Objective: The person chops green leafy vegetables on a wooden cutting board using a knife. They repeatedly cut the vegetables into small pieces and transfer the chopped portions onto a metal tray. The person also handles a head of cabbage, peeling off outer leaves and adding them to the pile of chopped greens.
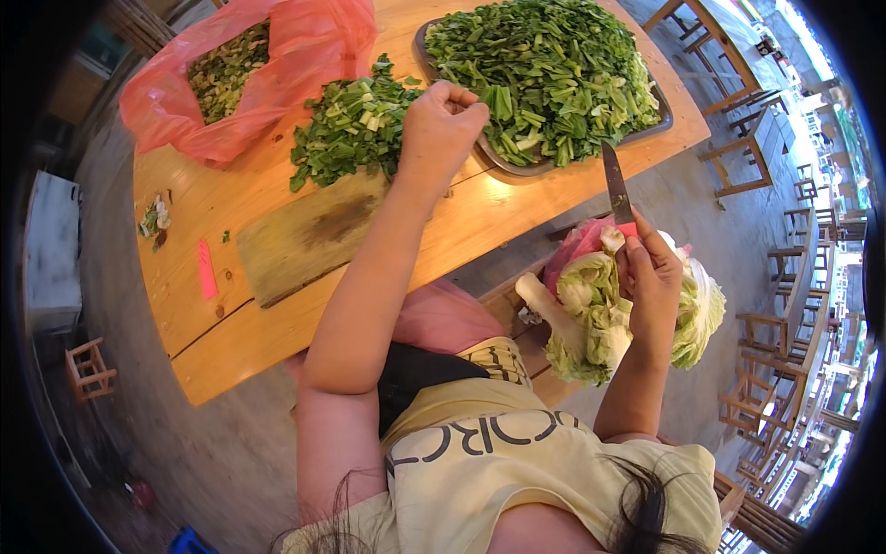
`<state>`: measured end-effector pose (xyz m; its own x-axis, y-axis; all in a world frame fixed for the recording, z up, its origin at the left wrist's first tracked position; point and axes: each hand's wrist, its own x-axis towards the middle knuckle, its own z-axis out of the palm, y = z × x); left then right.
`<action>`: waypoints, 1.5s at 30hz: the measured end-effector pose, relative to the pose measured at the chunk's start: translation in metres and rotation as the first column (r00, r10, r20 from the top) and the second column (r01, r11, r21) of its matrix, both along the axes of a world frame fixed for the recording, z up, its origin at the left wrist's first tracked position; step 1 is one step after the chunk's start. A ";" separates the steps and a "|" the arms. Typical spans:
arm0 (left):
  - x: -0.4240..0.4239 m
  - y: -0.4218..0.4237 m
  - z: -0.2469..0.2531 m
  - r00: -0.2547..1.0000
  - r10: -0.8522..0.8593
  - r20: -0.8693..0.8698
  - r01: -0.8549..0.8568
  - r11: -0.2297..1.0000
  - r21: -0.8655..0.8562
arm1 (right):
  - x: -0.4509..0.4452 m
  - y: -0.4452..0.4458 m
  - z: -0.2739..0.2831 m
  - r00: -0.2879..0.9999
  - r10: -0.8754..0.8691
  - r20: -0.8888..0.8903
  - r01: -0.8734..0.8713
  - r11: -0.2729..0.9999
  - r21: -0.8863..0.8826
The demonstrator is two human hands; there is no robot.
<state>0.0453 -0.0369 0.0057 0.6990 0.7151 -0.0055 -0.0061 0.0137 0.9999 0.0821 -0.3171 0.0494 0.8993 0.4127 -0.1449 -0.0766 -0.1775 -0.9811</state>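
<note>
My right hand (647,260) grips the pink handle of a kitchen knife (616,183), its blade pointing towards the tray. Beneath that hand are heads of leafy cabbage (588,305) on a wooden bench. My left hand (446,131) is raised between two heaps of greens, fingers curled, thumb near the forefinger; whether it pinches a small piece of green cannot be told. To its right a metal tray (668,114) bears a high heap of chopped greens (547,69). On its other side a smaller pile of cut greens (346,124) touches a worn wooden cutting board (304,242).
An open pink plastic bag (242,131) of chopped vegetables stands at the table's far left. On the wooden table (187,311) lie a pink strip-shaped object (207,269) and vegetable scraps (156,218). Wooden stools and tables line the right side; a small stool (90,370) stands at left.
</note>
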 end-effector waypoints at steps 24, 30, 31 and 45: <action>-0.172 -0.015 -0.037 0.866 0.485 -0.117 -0.143 0.465 0.874 | -0.078 0.120 -0.053 0.791 0.594 0.145 -0.520 0.778 -0.351; -0.174 -0.019 -0.031 0.877 0.459 -0.143 -0.069 0.414 0.908 | -0.080 0.120 -0.049 0.798 0.585 0.148 -0.508 0.784 -0.357; -0.174 -0.018 -0.034 0.875 0.463 -0.138 -0.082 0.425 0.902 | -0.081 0.120 -0.047 0.795 0.589 0.145 -0.510 0.778 -0.367; -0.166 -0.020 -0.033 0.799 0.560 -0.218 -0.176 0.565 0.806 | -0.086 0.122 -0.042 0.710 0.620 0.333 -0.506 0.779 -0.371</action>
